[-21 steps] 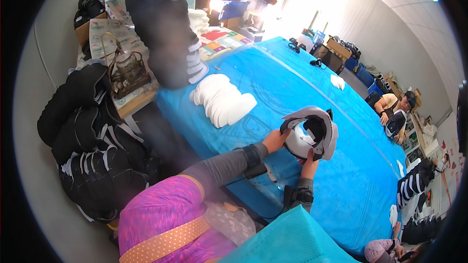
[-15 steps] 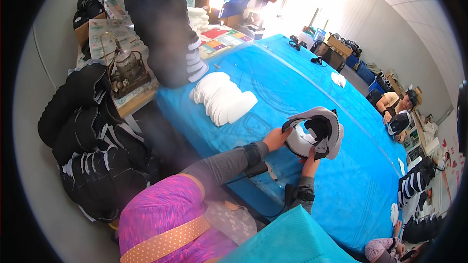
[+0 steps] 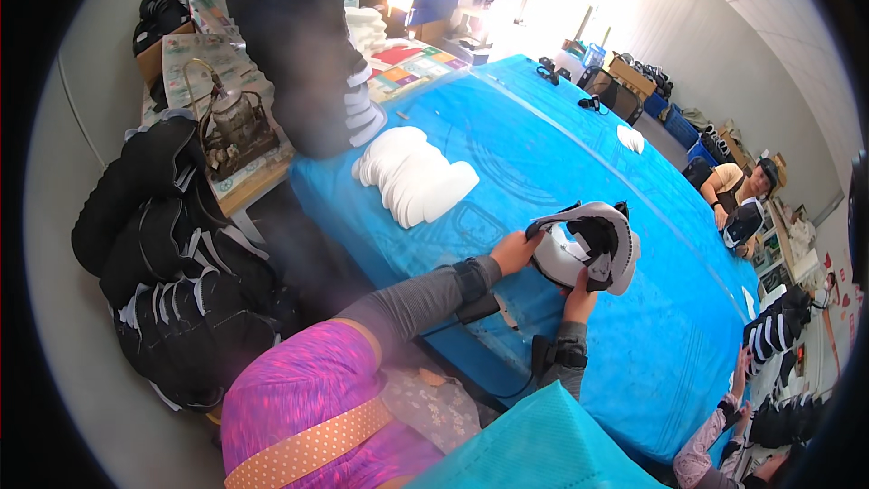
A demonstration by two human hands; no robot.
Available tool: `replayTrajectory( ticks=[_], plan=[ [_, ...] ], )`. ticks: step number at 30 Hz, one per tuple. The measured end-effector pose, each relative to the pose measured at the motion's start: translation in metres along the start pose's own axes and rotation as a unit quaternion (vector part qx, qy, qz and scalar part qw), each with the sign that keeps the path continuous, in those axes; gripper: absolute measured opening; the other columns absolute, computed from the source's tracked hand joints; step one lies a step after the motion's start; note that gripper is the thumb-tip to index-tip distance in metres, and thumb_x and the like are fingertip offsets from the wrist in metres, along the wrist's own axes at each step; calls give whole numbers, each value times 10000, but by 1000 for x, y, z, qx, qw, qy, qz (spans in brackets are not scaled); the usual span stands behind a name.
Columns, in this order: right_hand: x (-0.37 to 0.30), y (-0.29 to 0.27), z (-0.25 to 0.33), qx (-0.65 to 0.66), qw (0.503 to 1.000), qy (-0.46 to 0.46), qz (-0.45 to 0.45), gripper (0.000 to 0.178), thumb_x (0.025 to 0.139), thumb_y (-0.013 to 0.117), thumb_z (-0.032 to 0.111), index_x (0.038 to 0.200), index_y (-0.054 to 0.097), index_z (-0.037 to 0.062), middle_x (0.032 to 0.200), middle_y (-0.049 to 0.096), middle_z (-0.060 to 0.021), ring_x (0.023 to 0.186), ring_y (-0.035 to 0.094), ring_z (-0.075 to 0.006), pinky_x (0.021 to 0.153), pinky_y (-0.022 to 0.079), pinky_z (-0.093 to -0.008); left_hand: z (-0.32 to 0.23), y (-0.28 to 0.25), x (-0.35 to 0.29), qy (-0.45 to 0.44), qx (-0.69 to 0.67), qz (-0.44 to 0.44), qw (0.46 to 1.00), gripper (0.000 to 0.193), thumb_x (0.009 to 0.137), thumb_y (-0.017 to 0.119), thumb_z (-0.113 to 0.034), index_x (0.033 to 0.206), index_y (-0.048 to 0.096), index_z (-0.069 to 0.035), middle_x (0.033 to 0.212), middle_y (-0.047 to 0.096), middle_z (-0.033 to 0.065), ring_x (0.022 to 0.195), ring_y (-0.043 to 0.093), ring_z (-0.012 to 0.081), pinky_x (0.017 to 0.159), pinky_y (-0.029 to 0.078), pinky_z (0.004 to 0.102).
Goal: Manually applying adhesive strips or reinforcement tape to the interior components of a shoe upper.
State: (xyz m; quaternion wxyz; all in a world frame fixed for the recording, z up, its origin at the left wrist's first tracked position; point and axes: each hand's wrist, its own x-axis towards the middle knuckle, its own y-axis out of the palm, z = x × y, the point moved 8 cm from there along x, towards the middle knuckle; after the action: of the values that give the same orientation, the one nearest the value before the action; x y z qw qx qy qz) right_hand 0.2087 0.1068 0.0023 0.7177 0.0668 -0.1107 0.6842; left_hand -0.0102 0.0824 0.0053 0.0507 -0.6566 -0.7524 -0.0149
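Note:
A shoe upper (image 3: pixel 561 258), black with a white lining and a pale grey edge, is held above the blue-covered table, its opening turned up toward me. My left hand (image 3: pixel 514 252) grips its left edge, fingers closed on the material. At the lower edge my right hand (image 3: pixel 579 299) pinches it with the thumb on the near side; the other fingers are partly hidden behind it. A fanned pile of white insole-shaped pieces (image 3: pixel 412 177) lies on the table beyond my left hand.
A tall stack of black shoe uppers (image 3: pixel 294 63) stands at the table's far left corner. More uppers (image 3: pixel 190 326) are heaped at my left, near a rusty metal pot (image 3: pixel 237 131). One co-worker (image 3: pixel 735 190) sits across the table; another person's arm (image 3: pixel 711 435) is at lower right.
The shoe upper and both my hands have shifted very slightly right. At lower right, the other person's arm has reached farther up along the table edge, and a white piece there no longer shows.

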Motion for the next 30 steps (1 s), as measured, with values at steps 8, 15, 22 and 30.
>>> replayTrajectory(
  ticks=[8,15,22,30],
  plan=[
    [7,-2,-17,1,1000,6,-25,452,988,525,422,1064,599,-17,788,674,-105,556,635,-172,455,436,-264,-3,-3,0,14,45,-2,999,622,978,431,-556,905,646,23,681,619,91,607,605,194,576,466,329],
    [8,-8,-27,47,998,13,-39,446,981,534,420,1044,612,-14,779,666,-92,539,613,-170,454,432,-269,-18,2,-5,21,28,3,999,698,936,469,-630,861,649,40,654,611,93,589,631,196,561,479,334],
    [4,-6,-18,-11,999,24,-19,414,985,527,387,996,628,-14,743,658,-85,516,576,-140,453,409,-267,-19,0,-9,29,19,-16,999,684,952,461,-609,843,638,43,661,613,92,573,618,198,552,475,339],
    [0,-5,-11,-11,1000,13,-25,394,983,538,362,984,630,-21,729,651,-79,509,566,-143,458,408,-272,-8,1,-4,6,29,3,1000,678,982,422,-571,858,634,61,661,604,95,601,598,193,582,468,339]
  ],
)
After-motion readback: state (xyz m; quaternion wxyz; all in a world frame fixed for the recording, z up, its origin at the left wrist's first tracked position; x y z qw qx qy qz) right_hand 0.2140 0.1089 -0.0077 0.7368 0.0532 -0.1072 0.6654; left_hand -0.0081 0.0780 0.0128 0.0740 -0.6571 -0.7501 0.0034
